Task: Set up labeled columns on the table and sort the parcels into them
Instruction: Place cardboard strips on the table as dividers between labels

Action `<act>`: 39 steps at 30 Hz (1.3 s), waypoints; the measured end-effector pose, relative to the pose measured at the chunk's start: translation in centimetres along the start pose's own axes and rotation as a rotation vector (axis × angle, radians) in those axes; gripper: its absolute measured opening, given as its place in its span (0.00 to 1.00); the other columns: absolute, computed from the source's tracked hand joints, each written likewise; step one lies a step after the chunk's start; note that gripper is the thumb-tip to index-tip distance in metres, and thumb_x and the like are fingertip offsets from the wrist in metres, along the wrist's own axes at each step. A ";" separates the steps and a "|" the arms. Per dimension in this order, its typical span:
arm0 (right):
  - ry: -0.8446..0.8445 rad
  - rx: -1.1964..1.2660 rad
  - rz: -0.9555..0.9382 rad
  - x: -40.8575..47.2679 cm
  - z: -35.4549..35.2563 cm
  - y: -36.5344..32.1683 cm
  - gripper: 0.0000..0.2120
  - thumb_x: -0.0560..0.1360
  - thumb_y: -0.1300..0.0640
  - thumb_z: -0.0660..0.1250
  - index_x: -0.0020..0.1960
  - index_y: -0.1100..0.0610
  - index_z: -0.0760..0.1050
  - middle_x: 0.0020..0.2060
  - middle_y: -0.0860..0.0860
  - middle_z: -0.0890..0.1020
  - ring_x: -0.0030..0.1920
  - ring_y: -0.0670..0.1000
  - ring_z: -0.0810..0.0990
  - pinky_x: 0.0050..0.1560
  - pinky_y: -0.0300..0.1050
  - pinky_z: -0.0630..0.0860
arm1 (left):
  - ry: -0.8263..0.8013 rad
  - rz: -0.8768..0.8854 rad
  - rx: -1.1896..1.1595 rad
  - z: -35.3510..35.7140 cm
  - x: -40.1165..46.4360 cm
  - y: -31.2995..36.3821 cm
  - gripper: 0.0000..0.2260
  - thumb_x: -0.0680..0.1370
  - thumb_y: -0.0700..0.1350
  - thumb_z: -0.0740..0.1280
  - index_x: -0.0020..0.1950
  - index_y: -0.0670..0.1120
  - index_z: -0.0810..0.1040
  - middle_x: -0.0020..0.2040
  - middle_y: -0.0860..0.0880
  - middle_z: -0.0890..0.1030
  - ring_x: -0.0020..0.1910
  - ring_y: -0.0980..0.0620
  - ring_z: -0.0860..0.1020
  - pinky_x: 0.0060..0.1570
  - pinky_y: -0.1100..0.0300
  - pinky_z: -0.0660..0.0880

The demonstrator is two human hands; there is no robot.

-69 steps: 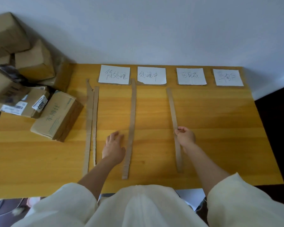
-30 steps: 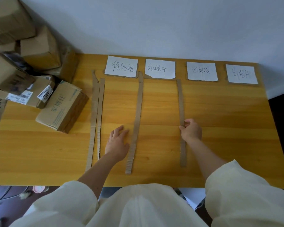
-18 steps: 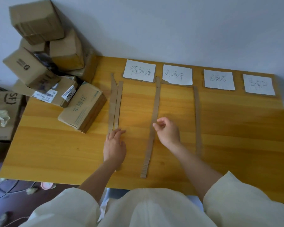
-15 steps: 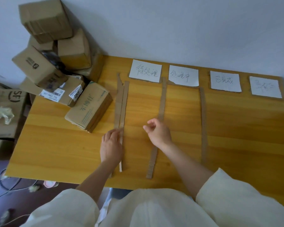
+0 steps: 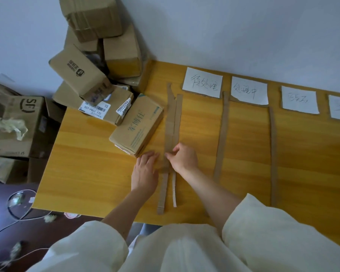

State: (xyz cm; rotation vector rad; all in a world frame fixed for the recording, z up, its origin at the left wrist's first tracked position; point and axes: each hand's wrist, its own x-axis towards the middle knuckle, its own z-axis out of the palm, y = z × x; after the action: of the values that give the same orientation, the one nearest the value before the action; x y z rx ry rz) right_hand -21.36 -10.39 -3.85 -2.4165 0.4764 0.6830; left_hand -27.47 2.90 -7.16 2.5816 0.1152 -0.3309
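Observation:
Four handwritten paper labels lie along the back of the wooden table; the first label is the leftmost. Two cardboard strips lie side by side left of it. Another strip and a fourth strip run front to back further right. My right hand pinches the paired strips at mid-length. My left hand lies flat on the table just left of them, holding nothing. Parcels are heaped at the table's back left corner, with a flat printed box nearest the strips.
The parcel pile leans against the wall and overhangs the table's left edge. An open SF carton with crumpled paper stands on the floor to the left. A cable loops across the dark floor.
My right hand left the right-hand strip, crossed over the middle strip and now pinches the leftmost pair. My left hand slid left beside them. My view swung left toward the parcels.

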 end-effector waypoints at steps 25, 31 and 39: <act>0.037 0.109 0.156 0.3 1.7 -2.1 0.13 0.74 0.55 0.72 0.58 0.56 0.78 0.50 0.52 0.84 0.40 0.46 0.78 0.32 0.34 0.68 | -0.072 0.087 0.002 -0.9 0.4 -1.2 0.26 0.75 0.42 0.70 0.72 0.50 0.69 0.69 0.51 0.69 0.70 0.50 0.64 0.70 0.58 0.62; 0.088 0.248 0.027 -0.3 0.8 -2.8 0.08 0.77 0.51 0.67 0.51 0.56 0.78 0.44 0.50 0.82 0.42 0.49 0.77 0.39 0.37 0.68 | -0.053 0.115 0.015 -1.0 0.3 -0.5 0.26 0.74 0.37 0.68 0.71 0.48 0.70 0.68 0.49 0.72 0.67 0.48 0.67 0.67 0.57 0.67; 0.172 0.401 -0.102 -1.6 -4.1 0.2 0.06 0.78 0.54 0.67 0.55 0.49 0.76 0.42 0.39 0.78 0.41 0.38 0.78 0.36 0.24 0.70 | -0.213 0.360 0.165 -0.8 2.1 2.0 0.29 0.79 0.50 0.62 0.78 0.52 0.55 0.79 0.54 0.52 0.78 0.52 0.49 0.74 0.56 0.50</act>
State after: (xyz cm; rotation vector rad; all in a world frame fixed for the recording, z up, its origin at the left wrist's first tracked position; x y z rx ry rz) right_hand -21.28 -12.79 -0.14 -2.1079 0.5012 0.3004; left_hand -24.98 1.64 -6.03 2.6399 -0.4658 -0.4918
